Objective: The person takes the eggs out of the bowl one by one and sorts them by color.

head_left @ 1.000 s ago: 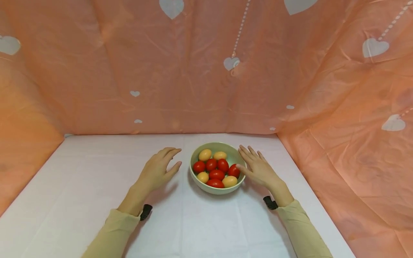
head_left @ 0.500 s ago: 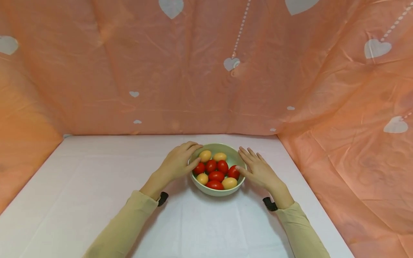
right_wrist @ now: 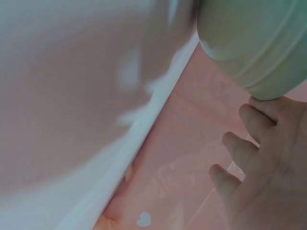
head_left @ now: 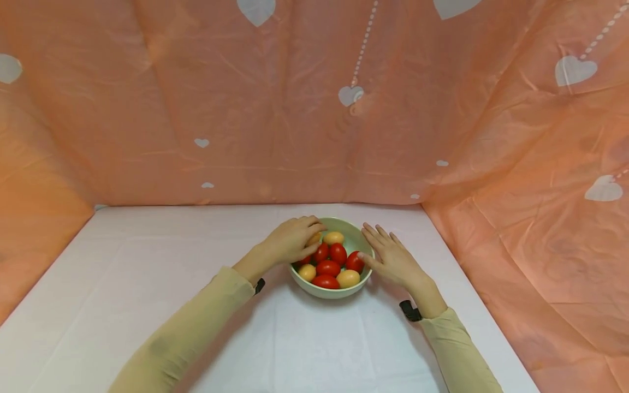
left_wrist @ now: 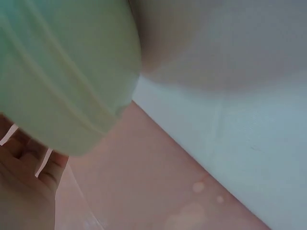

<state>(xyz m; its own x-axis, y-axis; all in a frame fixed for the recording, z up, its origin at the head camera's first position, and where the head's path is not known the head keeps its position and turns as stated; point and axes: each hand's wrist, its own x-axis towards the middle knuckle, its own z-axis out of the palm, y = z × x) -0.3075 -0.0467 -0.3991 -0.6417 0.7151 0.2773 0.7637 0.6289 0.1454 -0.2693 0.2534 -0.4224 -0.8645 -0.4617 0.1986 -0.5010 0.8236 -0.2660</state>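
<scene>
A pale green bowl [head_left: 330,293] stands upright on the table, holding several red, tomato-like ovals [head_left: 328,268] and several pale yellow, egg-shaped pieces [head_left: 348,279]. My left hand [head_left: 290,240] reaches over the bowl's left rim, its fingers and thumb above the pieces there and partly hiding a yellow one and a red one. Whether it touches them I cannot tell. At the right rim lies my right hand [head_left: 393,262], fingers extended, its thumb over the rim by a red piece. In the right wrist view, fingers of the right hand [right_wrist: 273,153] are at the bowl's side [right_wrist: 254,52].
A white cloth [head_left: 147,284] covers the table. Orange sheeting with white hearts [head_left: 295,136] rises behind it, and more of it [head_left: 555,245] hangs along the right side. Each wrist wears a black band [head_left: 410,310].
From left of the bowl, my left hand has moved right and over its rim, now covering part of the contents. The right hand and the bowl stay nearly where they were.
</scene>
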